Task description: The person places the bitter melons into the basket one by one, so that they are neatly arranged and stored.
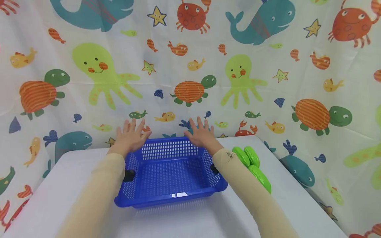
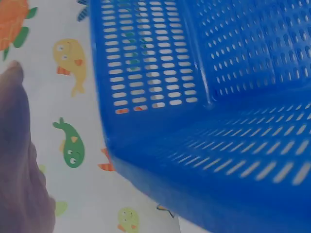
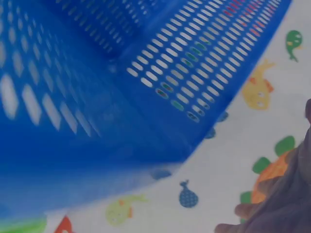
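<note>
A blue plastic basket (image 1: 172,196) with slotted walls sits on the white table, its inside bare. My left hand (image 1: 131,136) is over its far left corner, fingers spread and pointing away. Over the far right corner is my right hand (image 1: 202,134), its fingers likewise spread. Neither hand holds anything. In the left wrist view the left hand (image 2: 22,165) appears at the left edge, apart from the basket wall (image 2: 146,131). The right wrist view has the right hand (image 3: 286,194) at lower right, with a gap between it and the basket (image 3: 150,116).
Several shiny bright green packages (image 1: 260,178) lie on the table right of the basket, partly behind my right sleeve (image 1: 241,178). A curtain (image 1: 166,72) printed with sea animals hangs behind the white table (image 1: 83,172) and down its sides.
</note>
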The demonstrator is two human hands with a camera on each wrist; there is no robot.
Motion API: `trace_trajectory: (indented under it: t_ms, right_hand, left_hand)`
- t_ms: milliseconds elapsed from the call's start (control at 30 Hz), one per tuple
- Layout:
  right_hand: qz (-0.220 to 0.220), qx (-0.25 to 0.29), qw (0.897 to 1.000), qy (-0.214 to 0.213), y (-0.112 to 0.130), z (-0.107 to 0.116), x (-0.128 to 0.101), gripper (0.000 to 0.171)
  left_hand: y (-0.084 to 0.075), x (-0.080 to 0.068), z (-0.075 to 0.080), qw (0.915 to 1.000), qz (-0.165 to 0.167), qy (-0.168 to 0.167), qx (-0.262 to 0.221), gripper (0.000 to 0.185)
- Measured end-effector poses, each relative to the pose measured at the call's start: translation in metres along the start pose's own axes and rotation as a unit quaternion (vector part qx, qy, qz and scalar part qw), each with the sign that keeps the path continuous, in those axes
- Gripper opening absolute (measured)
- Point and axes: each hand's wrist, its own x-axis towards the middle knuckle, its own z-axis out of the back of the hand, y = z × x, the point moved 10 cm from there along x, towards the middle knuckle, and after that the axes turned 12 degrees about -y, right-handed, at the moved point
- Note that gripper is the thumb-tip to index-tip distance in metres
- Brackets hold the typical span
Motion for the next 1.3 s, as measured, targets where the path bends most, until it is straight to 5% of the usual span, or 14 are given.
trace_trajectory:
  t_ms: [200, 333, 467, 700, 900, 1300]
  right_hand:
    - [0.008, 0.016, 1.0, -0.004, -0.016, 0.02, -0.015, 0.07]
    - [0.024, 0.046, 0.999, -0.016, -0.027, 0.033, -0.031, 0.072]
    - [0.035, 0.061, 0.997, -0.015, -0.042, 0.037, -0.051, 0.074]
    - [0.043, 0.085, 0.995, -0.011, -0.059, 0.033, -0.083, 0.074]
    - [0.048, 0.112, 0.992, -0.024, -0.072, 0.031, -0.103, 0.072]
    - [0.027, 0.189, 0.981, -0.044, -0.099, 0.038, -0.127, 0.069]
  left_hand:
    - [-0.006, -0.011, 0.01, 0.9951, -0.071, -0.011, -0.068, 0.068]
    - [0.005, -0.028, 0.02, 0.9849, -0.093, -0.032, -0.142, 0.062]
    - [0.032, -0.047, 0.011, 0.9716, -0.065, -0.033, -0.225, 0.055]
    - [0.089, -0.082, -0.024, 0.9482, 0.048, -0.01, -0.314, 0.06]
    - [0.089, -0.095, -0.039, 0.938, 0.055, 0.015, -0.342, 0.063]
    - [0.091, -0.101, -0.055, 0.931, 0.072, 0.041, -0.356, 0.067]
